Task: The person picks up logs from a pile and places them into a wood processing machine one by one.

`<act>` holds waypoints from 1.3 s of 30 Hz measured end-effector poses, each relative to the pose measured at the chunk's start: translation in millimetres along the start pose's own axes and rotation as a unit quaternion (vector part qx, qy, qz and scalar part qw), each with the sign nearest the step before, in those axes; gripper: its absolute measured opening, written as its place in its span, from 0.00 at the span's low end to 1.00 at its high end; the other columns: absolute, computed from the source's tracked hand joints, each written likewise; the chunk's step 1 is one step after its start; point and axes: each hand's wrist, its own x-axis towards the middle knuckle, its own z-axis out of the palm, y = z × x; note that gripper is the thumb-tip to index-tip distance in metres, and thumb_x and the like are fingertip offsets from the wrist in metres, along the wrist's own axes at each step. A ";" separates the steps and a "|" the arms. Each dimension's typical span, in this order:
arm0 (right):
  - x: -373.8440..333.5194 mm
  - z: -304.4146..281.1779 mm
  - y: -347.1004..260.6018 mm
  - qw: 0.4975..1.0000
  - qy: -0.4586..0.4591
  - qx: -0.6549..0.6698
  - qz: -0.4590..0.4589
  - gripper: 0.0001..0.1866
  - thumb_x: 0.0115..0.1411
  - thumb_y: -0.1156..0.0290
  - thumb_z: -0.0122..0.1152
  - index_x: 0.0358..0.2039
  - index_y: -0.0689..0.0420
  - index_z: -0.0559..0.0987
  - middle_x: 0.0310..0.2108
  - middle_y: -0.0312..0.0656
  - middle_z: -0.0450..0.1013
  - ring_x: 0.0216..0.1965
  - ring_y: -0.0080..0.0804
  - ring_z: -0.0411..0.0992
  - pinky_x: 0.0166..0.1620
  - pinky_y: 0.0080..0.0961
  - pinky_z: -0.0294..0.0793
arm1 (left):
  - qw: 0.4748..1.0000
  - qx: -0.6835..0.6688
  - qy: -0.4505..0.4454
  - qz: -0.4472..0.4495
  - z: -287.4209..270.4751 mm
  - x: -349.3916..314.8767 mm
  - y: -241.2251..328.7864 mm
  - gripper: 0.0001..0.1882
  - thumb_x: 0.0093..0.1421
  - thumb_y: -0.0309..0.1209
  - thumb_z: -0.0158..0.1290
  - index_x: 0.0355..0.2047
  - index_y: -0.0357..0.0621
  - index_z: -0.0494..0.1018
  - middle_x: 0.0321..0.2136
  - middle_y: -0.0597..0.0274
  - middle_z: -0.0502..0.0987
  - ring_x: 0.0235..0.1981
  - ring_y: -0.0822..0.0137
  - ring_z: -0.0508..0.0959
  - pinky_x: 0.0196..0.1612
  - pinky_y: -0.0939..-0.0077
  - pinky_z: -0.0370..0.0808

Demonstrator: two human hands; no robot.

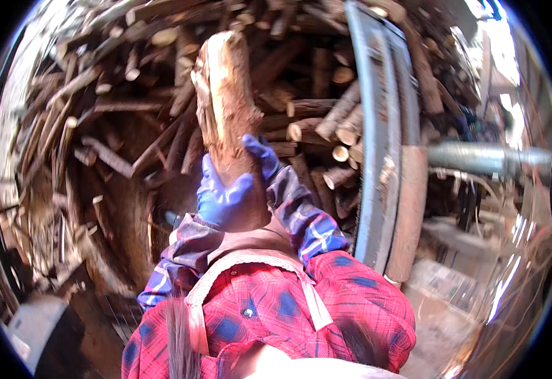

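The floor [437, 325] is showing as a pale patch at the lower right, near the blue metal beam [369, 145]. A pale, flat piece [441, 279], too blurred to identify, is appearing to rest there. Farther out, a heap of logs [314, 129] is spreading wide, its pieces lying crosswise over one another and hiding the surface beneath.

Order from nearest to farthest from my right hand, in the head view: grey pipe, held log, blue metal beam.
1. Held log, touching the right hand.
2. Blue metal beam, to the right.
3. Grey pipe, farther right.
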 end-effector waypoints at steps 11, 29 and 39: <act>-264.6 -148.4 -421.7 0.883 0.137 -0.288 -0.345 0.36 0.59 0.54 0.67 0.61 0.62 0.68 0.55 0.47 0.72 0.54 0.39 0.72 0.62 0.32 0.68 | 0.988 -0.069 -0.079 0.111 162.0 9.3 48.8 0.30 0.61 0.36 0.61 0.61 0.40 0.67 0.51 0.50 0.77 0.51 0.63 0.77 0.55 0.71 0.74; -203.0 -434.2 -445.5 0.423 0.327 -0.827 -0.171 0.47 0.51 0.51 0.73 0.64 0.64 0.64 0.60 0.56 0.66 0.60 0.48 0.65 0.62 0.38 0.67 | 0.975 0.163 0.137 -0.069 12.1 -52.5 -122.2 0.33 0.60 0.54 0.56 0.55 0.39 0.73 0.51 0.48 0.77 0.53 0.52 0.75 0.58 0.63 0.69; -37.0 -177.2 -231.0 0.402 0.219 -0.867 -0.196 0.46 0.53 0.49 0.71 0.64 0.63 0.65 0.64 0.59 0.63 0.63 0.54 0.62 0.66 0.43 0.62 | 0.929 0.052 0.246 -0.272 -98.1 -152.0 -301.6 0.41 0.55 0.58 0.60 0.56 0.35 0.72 0.52 0.41 0.76 0.54 0.51 0.76 0.59 0.62 0.71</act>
